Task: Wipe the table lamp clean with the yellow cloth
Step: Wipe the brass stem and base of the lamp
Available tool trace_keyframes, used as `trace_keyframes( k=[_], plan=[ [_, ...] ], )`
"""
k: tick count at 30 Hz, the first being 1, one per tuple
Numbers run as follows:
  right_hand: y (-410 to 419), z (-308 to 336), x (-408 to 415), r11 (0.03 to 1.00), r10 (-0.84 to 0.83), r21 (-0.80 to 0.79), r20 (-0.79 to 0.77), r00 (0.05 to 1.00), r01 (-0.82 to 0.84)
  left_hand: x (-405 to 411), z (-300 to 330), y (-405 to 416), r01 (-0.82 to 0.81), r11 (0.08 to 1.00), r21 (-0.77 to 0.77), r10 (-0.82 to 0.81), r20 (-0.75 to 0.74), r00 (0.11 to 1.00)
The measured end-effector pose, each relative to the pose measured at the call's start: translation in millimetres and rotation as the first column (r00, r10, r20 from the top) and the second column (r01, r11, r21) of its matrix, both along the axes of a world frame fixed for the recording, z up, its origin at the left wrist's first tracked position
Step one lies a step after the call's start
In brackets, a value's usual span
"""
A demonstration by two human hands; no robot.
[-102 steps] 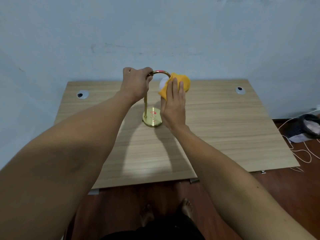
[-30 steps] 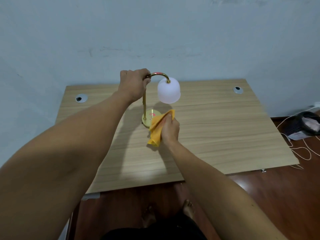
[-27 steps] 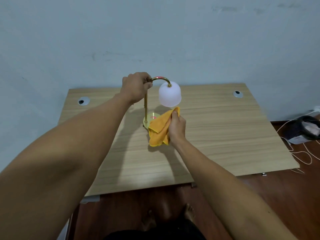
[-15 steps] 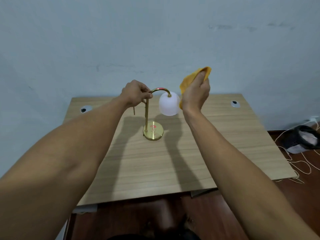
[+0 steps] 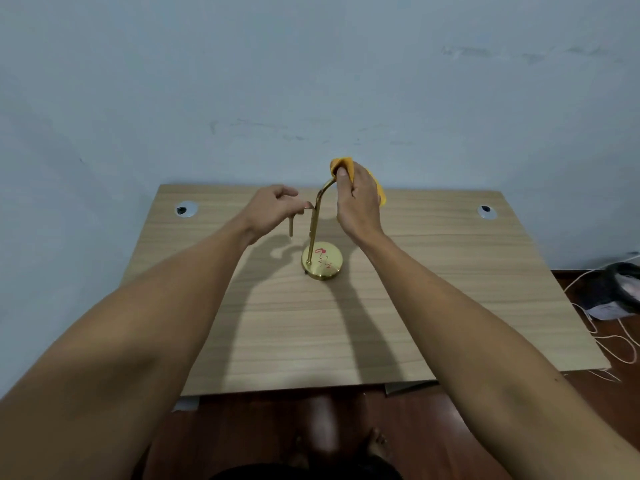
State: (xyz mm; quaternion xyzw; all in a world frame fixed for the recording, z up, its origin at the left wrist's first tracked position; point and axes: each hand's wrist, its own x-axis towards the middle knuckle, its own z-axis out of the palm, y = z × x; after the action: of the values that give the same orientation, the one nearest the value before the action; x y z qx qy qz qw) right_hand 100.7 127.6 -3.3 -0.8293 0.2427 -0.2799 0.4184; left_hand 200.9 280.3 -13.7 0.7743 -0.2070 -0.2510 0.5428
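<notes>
A table lamp with a round gold base [image 5: 322, 262] and a thin gold stem [image 5: 313, 230] stands mid-table on the wooden table [image 5: 450, 289]. My right hand [image 5: 358, 204] is shut on the yellow cloth [image 5: 344, 167], which is pressed over the curved top of the stem. This hand and the cloth hide the lamp's white shade. My left hand [image 5: 272, 211] is left of the stem, fingertips pinched against its upper part. A short gold piece [image 5: 291, 227] hangs below that hand.
Two round cable holes [image 5: 186, 209] [image 5: 486, 212] sit at the table's far corners, against the pale wall. On the floor to the right lie a dark bundle [image 5: 623, 285] and white cords [image 5: 616, 341]. My bare feet show below the near edge.
My right hand brought the cloth from the base up past the shade and down onto the stem's curve. My left hand slid from the curve down to the upper stem.
</notes>
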Motion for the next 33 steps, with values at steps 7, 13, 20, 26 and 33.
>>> trace_keyframes(
  k=[7,13,20,26,33],
  plan=[
    [6,-10,3,0.976,-0.021,-0.220,-0.073,0.997,0.005,-17,-35,15,0.025,0.999,0.035,-0.025,-0.008,1.000],
    [-12,-12,-7,0.721,0.043,-0.674,-0.191,0.981,-0.163,-14,-41,12,0.001,0.999,0.053,-0.002,0.026,1.000],
    [9,-14,4,0.864,0.046,-0.495,-0.103,0.994,-0.091,-14,-41,11,-0.005,0.999,0.037,0.004,0.028,1.000],
    [1,-8,12,0.979,-0.060,-0.194,0.030,0.998,0.064,-14,-43,7,-0.008,0.998,0.058,0.004,0.064,0.998],
    [-14,-13,-5,0.833,0.111,-0.537,-0.068,0.991,-0.130,-12,-47,7,0.004,0.999,0.039,-0.006,0.056,0.998]
  ],
)
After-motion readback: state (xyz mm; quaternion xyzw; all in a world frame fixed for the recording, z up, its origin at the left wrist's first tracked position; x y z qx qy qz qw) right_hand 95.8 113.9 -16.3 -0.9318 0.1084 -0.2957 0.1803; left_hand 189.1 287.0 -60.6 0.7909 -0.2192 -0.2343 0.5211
